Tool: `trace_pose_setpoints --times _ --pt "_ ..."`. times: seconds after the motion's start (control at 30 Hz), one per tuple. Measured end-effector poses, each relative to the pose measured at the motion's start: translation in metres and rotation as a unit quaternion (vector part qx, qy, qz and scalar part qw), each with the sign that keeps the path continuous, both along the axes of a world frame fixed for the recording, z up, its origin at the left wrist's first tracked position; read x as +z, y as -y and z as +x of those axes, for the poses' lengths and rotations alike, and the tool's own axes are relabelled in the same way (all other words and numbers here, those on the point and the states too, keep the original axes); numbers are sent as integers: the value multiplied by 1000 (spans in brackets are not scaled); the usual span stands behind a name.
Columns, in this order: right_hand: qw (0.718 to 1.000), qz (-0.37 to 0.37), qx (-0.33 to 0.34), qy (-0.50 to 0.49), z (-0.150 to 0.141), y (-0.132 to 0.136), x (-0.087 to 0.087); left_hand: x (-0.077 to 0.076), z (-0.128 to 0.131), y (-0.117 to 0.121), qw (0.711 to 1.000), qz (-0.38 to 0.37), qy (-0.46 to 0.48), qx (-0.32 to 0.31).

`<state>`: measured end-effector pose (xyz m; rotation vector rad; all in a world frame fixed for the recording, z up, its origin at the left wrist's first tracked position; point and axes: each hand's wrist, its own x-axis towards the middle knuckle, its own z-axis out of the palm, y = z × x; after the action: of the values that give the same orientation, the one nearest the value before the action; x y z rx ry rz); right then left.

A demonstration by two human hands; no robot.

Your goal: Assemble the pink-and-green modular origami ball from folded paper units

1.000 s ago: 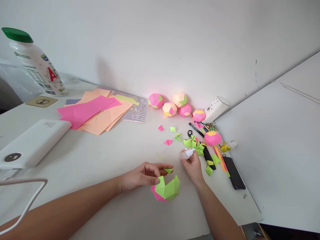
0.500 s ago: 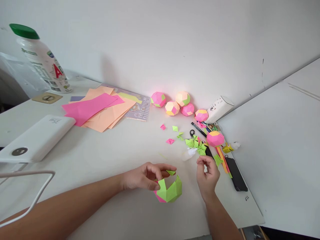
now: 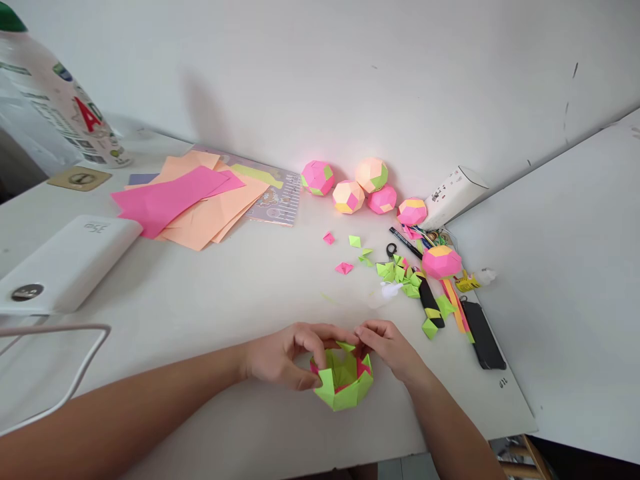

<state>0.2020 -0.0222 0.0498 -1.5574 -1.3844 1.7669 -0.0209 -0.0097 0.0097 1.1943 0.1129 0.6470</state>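
Note:
A partly built folded-paper ball (image 3: 345, 393), green with pink patches, is open at the top and tilted toward me. My left hand (image 3: 295, 353) grips its left rim between thumb and fingers. At the ball's far right rim, my right hand (image 3: 390, 347) has thumb and forefinger pinched together; what lies between those fingertips is hidden. A small green flap (image 3: 346, 347) stands near the left fingertips. Beyond the hands lie a pile of folded green paper pieces (image 3: 400, 273) and a small white-tipped glue bottle (image 3: 390, 289).
Several finished paper balls (image 3: 349, 196) line the wall. Coloured paper sheets (image 3: 200, 207), a white power bank (image 3: 70, 263) and a large bottle (image 3: 60, 100) stand at left. A black case (image 3: 483, 333) and a yellow glue bottle (image 3: 475, 280) lie at right.
My right hand has moved left from beside the glue bottle to the ball's rim. The ball has tipped, showing more of its inside. The view has shifted slightly.

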Motion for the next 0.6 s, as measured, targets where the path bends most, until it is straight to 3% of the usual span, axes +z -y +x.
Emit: trace_pose_setpoints --times 0.23,0.6 --pt "997 -26 -26 -61 0 3 0 7 0 3 1000 6 -16 20" --pt "995 -21 -47 -89 0 2 -1 -2 1 3 999 -48 -8 18"
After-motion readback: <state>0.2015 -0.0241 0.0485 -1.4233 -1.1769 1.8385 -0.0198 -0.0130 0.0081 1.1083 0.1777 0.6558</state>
